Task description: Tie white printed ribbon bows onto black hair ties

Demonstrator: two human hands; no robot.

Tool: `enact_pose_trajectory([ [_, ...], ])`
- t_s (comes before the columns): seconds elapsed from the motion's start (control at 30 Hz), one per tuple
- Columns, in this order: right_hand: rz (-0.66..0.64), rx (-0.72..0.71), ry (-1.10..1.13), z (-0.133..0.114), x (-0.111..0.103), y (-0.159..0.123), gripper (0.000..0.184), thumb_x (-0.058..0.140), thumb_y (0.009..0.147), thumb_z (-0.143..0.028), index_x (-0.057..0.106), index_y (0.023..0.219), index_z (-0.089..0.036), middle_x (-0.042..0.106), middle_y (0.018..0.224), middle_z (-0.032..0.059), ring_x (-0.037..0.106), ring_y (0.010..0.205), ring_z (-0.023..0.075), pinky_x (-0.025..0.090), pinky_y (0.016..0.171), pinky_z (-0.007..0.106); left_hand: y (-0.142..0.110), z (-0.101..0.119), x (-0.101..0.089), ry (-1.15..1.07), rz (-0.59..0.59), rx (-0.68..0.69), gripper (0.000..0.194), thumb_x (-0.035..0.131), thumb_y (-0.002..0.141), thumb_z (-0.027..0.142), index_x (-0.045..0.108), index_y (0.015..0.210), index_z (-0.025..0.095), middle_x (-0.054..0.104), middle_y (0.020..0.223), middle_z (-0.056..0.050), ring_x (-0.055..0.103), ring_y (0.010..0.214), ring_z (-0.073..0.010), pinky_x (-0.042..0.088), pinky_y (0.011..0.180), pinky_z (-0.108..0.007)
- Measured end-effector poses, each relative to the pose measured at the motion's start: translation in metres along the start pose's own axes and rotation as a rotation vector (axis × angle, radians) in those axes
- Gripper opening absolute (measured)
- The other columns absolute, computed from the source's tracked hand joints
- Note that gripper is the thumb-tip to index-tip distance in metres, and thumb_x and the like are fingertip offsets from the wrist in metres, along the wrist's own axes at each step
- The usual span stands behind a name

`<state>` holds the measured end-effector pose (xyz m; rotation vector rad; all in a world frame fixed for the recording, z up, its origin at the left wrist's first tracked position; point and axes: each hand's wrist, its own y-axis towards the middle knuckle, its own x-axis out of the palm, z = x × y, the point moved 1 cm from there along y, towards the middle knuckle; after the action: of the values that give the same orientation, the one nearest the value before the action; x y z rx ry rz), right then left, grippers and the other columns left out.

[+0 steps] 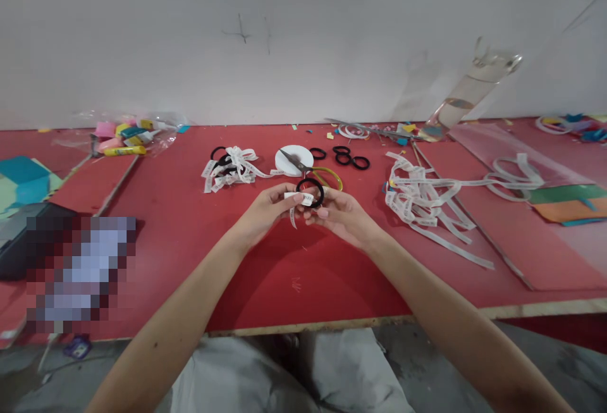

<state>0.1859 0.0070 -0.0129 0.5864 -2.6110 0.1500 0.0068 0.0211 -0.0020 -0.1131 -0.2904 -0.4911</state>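
Note:
Both hands meet above the red table, around a black hair tie (319,193). A white printed ribbon (294,198) crosses the tie, one end hanging below. My left hand (265,210) pinches the ribbon between thumb and fingers. My right hand (344,215) grips the tie's right side, its fingers partly hidden. Just beyond lie scissors (303,167) with yellow handles, their blades over a white ribbon spool (284,161). Several loose black hair ties (342,155) rest behind the scissors. To the left sits a bunch of black ties with white ribbon bows (237,166).
Tangled white ribbon strips (422,201) lie on the right. A glass water bottle (467,97) stands at the back right near the wall. On the left are a blurred-out phone (90,267), a black case (35,236) and a plastic bag (128,135) of colourful items.

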Motion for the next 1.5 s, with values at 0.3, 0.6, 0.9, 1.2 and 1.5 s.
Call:
enact_pose_trajectory([
  [0.3,0.113,-0.263,-0.365,0.006,0.0,0.002,0.024,0.07,0.085,-0.039,0.067,0.102,-0.022,0.069,0.083,0.0006,0.066,0.071,0.0122,0.059,0.072,0.029,0.002,-0.008,0.003,-0.118,0.031,0.023,0.022,0.069,0.085,0.036,0.064,0.087,0.015,0.062,0.074,0.001,0.06,0.067,-0.008,0.05,0.07,-0.022],
  [0.6,0.171,-0.3,-0.607,0.009,0.002,-0.001,0.024,0.052,0.096,-0.043,0.059,0.089,-0.021,0.062,0.073,-0.0008,0.061,0.062,0.0104,0.054,0.061,0.024,0.004,-0.014,0.005,0.002,0.154,0.111,0.026,0.071,0.081,0.04,0.066,0.09,0.016,0.063,0.069,0.001,0.055,0.061,-0.0072,0.045,0.062,-0.021],
  [0.9,0.151,-0.282,-0.719,0.01,0.003,-0.004,0.024,0.052,0.096,-0.042,0.057,0.086,-0.02,0.065,0.071,-0.001,0.06,0.06,0.0103,0.051,0.064,0.026,0.006,-0.018,0.006,0.189,0.315,0.266,0.028,0.07,0.082,0.043,0.065,0.078,0.016,0.059,0.064,0.003,0.052,0.058,-0.0065,0.043,0.061,-0.021],
  [1.2,0.036,-0.309,-0.731,0.012,0.01,-0.008,0.023,0.049,0.098,-0.036,0.051,0.082,-0.021,0.065,0.072,-0.0009,0.062,0.062,0.0102,0.052,0.064,0.025,0.007,-0.022,0.009,0.15,0.48,0.359,0.027,0.067,0.083,0.043,0.062,0.077,0.017,0.056,0.058,0.004,0.051,0.056,-0.0069,0.042,0.059,-0.02],
  [1.5,0.112,-0.275,-0.76,0.012,0.002,-0.002,0.02,0.059,0.092,-0.041,0.059,0.093,-0.021,0.066,0.084,0.0008,0.062,0.076,0.0116,0.05,0.074,0.026,0.006,-0.013,0.005,0.16,0.399,0.316,0.026,0.066,0.085,0.043,0.06,0.083,0.018,0.058,0.064,0.004,0.05,0.056,-0.0057,0.042,0.057,-0.019],
])
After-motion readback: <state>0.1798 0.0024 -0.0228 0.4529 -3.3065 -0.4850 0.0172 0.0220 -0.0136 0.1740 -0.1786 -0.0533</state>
